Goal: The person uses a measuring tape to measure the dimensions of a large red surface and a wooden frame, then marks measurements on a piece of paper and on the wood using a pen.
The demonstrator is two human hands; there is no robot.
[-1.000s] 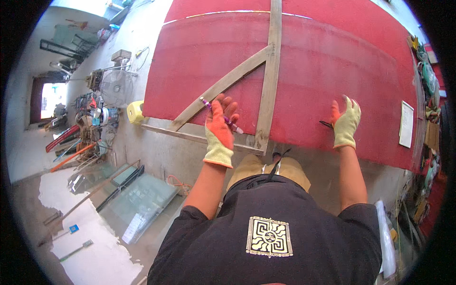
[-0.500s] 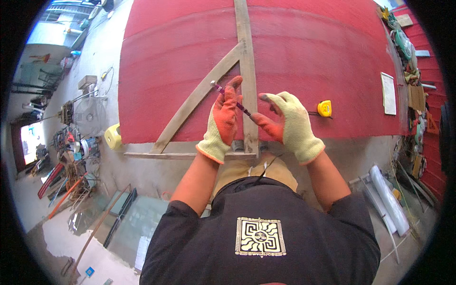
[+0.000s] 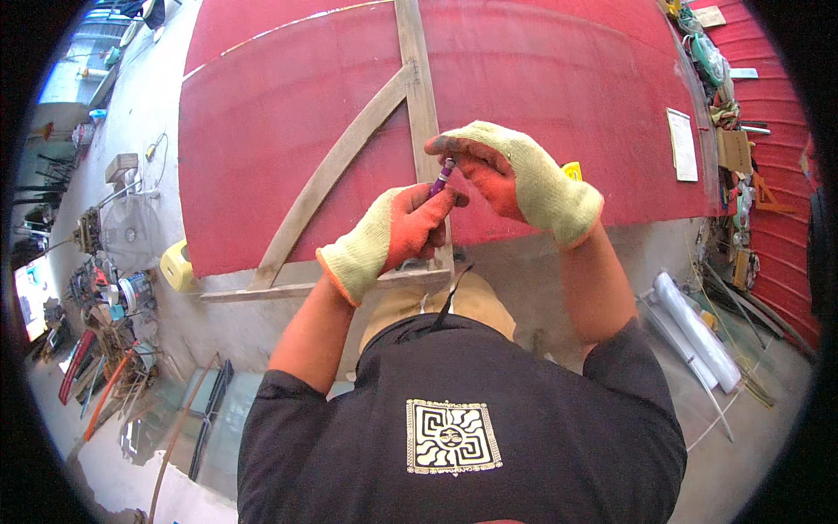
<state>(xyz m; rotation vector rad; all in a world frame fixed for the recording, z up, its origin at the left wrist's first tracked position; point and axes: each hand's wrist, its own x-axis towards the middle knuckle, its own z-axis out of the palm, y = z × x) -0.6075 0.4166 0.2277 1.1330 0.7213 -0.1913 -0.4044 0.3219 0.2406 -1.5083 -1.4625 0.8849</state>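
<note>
Both my hands wear pale yellow knit gloves with orange-red coated palms and fingers. My left hand (image 3: pixel 406 229) is closed around a slim purple glass cutter (image 3: pixel 441 179), shaped like a pencil, over the lower part of a wooden T-square (image 3: pixel 417 113). The cutter's metal-banded end sticks up between thumb and fingers, tilted to the right; its lower end is hidden in the glove. My right hand (image 3: pixel 524 179) hovers just beside that end, its fingers curved and apart from the thumb. Whether it touches the cutter is hard to make out.
Under the T-square lies a red-topped table (image 3: pixel 297 113). A yellow tape measure (image 3: pixel 572 170) is partly behind my right hand, with a white paper pad (image 3: pixel 682 144) farther right. A yellow container (image 3: pixel 177 266) stands at the left edge; plastic-wrapped rolls (image 3: pixel 696 332) are at the lower right.
The cutter has turned from slanting up-left to pointing up-right, and my left fingers have folded round it. My right hand rose and came closer. The whole view shifted slightly.
</note>
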